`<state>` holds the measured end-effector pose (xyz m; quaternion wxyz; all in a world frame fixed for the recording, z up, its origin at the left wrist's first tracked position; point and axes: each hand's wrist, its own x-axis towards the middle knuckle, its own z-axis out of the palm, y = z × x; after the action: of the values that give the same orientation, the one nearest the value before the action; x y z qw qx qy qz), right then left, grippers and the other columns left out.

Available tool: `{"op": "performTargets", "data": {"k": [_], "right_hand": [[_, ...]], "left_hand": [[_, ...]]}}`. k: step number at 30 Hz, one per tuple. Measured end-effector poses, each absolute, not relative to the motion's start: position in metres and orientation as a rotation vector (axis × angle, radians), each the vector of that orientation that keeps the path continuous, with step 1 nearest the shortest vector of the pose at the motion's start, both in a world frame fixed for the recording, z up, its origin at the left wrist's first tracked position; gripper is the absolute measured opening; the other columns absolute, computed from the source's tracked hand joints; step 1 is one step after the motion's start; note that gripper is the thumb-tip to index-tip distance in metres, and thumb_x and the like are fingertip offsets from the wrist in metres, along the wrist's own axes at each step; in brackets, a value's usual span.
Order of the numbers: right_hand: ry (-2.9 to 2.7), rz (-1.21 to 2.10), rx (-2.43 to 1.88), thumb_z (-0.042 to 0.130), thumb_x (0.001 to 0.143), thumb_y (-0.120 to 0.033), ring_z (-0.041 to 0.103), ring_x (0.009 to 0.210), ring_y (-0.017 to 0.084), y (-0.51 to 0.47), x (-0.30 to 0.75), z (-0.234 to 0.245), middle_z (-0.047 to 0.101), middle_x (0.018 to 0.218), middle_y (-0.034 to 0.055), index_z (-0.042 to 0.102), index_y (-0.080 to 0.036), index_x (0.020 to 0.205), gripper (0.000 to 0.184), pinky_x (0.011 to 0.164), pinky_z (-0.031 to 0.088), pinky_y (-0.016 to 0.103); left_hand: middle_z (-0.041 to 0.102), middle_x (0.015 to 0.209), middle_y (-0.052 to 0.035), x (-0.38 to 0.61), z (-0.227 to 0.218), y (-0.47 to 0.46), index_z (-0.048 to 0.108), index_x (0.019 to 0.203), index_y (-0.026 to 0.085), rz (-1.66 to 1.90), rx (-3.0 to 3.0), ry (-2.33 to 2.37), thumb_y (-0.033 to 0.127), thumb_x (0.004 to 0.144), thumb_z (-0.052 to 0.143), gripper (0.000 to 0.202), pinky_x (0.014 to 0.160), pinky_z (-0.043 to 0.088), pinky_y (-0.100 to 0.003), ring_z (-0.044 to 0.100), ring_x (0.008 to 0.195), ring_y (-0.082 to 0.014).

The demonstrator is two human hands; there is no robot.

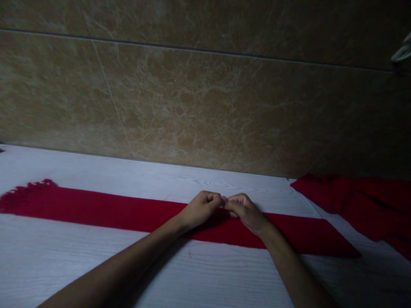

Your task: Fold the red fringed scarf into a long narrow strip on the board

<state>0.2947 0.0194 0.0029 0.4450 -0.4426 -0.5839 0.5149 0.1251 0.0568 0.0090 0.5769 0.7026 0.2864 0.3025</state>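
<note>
A long red scarf [122,209] lies flat across the white wood-grain surface, with a fringe [28,194] at its left end and a slanted right end. Over the scarf's far edge, my left hand [204,209] and my right hand [244,211] meet fingertip to fingertip. Both are closed, thumbs pressed against curled fingers. A small pale spot shows between the fingertips, too small and dim to name. Whether the fingers also grip the scarf's edge cannot be told.
More red cloth [356,205] lies bunched at the right against the wall. A brown marbled tile wall [192,98] rises behind the white surface [224,278]. At the upper right edge, a pale object [403,51] is partly cut off.
</note>
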Motion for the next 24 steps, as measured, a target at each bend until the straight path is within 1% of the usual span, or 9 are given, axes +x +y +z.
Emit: {"op": "performTargets", "data": {"k": [3,8,12,13,17,21,24], "right_hand": [[-1.450,1.289,-1.106,0.063,0.071,-0.043,0.013,0.045,0.007,0.0191,0.2937,0.0031,0.022,0.044,-0.0094,0.030,-0.026,0.046,0.044,0.046,0.011,0.029],[-1.445,1.244,-1.066,0.059,0.072,-0.044,0.018,0.045,0.008,0.0164,0.2953,0.0069,0.024,0.043,-0.0080,0.028,-0.026,0.043,0.046,0.049,0.016,0.029],[-1.458,1.257,-1.114,0.061,0.071,-0.038,0.014,0.045,0.007,0.0160,0.2963,0.0071,0.023,0.043,-0.0090,0.032,-0.025,0.045,0.041,0.047,0.011,0.029],[-1.461,1.262,-1.114,0.061,0.070,-0.038,0.014,0.045,0.007,0.0159,0.2964,0.0072,0.023,0.043,-0.0089,0.032,-0.025,0.045,0.041,0.047,0.011,0.029],[-1.445,1.255,-1.077,0.059,0.071,-0.046,0.019,0.045,0.008,0.0155,0.2968,0.0081,0.024,0.042,-0.0077,0.030,-0.026,0.043,0.045,0.048,0.018,0.029],[-1.439,1.254,-1.136,0.062,0.070,-0.040,0.015,0.045,0.007,0.0160,0.2975,0.0067,0.024,0.044,-0.0089,0.033,-0.025,0.045,0.041,0.046,0.011,0.030],[-1.434,1.257,-1.128,0.062,0.070,-0.041,0.017,0.045,0.007,0.0159,0.2985,0.0050,0.024,0.044,-0.0086,0.032,-0.026,0.045,0.042,0.047,0.012,0.030]], "left_hand": [[0.030,0.057,0.0072,0.1236,0.0134,0.0567,0.036,0.058,0.023,0.771,1.656,0.679,0.067,0.083,0.053,0.054,0.052,0.021,-0.026,0.024,0.055,-0.0092],[0.026,0.053,0.0087,0.1216,0.0092,0.0595,0.033,0.057,0.023,0.735,1.641,0.701,0.071,0.081,0.056,0.058,0.051,0.019,-0.026,0.021,0.052,-0.0084],[0.029,0.054,0.0084,0.1194,0.0107,0.0564,0.037,0.058,0.022,0.784,1.629,0.635,0.068,0.084,0.057,0.056,0.051,0.020,-0.026,0.022,0.052,-0.0082],[0.029,0.054,0.0084,0.1188,0.0117,0.0557,0.037,0.058,0.022,0.778,1.624,0.630,0.068,0.084,0.057,0.057,0.051,0.019,-0.026,0.022,0.052,-0.0081],[0.027,0.051,0.0092,0.1174,0.0138,0.0547,0.034,0.056,0.023,0.703,1.615,0.651,0.073,0.079,0.058,0.060,0.049,0.018,-0.025,0.021,0.050,-0.0075],[0.028,0.053,0.0093,0.1185,0.0130,0.0532,0.036,0.058,0.022,0.728,1.582,0.635,0.068,0.083,0.058,0.056,0.050,0.017,-0.025,0.021,0.051,-0.0074],[0.029,0.053,0.0087,0.1209,0.0098,0.0522,0.035,0.057,0.022,0.694,1.575,0.607,0.067,0.082,0.057,0.056,0.050,0.018,-0.025,0.022,0.051,-0.0075]]}}
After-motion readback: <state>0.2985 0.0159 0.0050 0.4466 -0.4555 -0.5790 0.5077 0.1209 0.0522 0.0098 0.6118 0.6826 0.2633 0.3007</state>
